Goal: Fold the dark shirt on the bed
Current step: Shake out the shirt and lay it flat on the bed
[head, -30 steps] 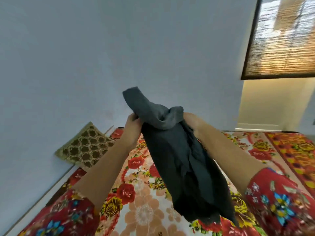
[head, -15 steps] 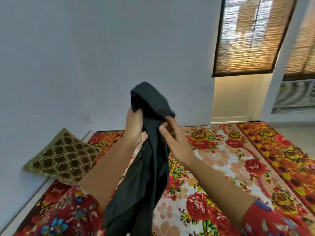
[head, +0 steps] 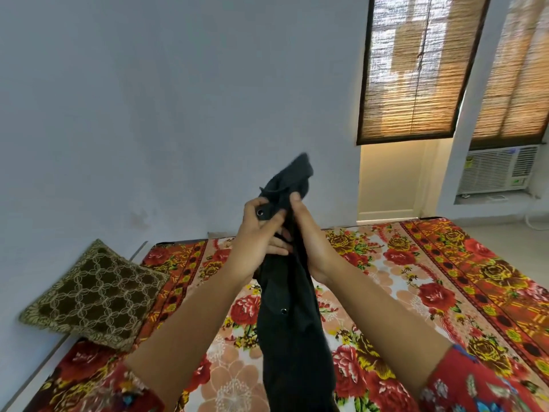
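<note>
- A dark shirt (head: 292,337) of soft charcoal cloth, bunched into one long creased rope, hangs in the air above the middle of the bed (head: 430,281). Its top end rises in a limp peak over the hands, and its lower end drops out of view at the near edge.
- Two round metal snaps show on the cloth, an upper snap (head: 260,212) by the left thumb and a lower snap (head: 283,311) further down the hanging length.
- The left hand (head: 258,242) clasps the upper part of the shirt, fingers curled round the bunch and thumb lying across the cloth beside the upper snap.
- The right hand (head: 313,245), close against the left, grasps the same bunch from the other side, with its fingers wrapped into the fabric.
- Both bare forearms reach out over the bed from red floral sleeves (head: 475,388).
- A smooth printed sheet covers the bed, with red and yellow roses on cream inside a red-orange border.
- A square olive-brown cushion (head: 95,295), woven with a pale lattice, leans at the bed's left edge against the pale blue wall (head: 148,114).
- Beyond the far end of the bed, woven reed blinds (head: 416,69) glow amber in dark frames.
- A white air conditioner (head: 499,171) with a slatted grille sits past the bed's far right corner.
</note>
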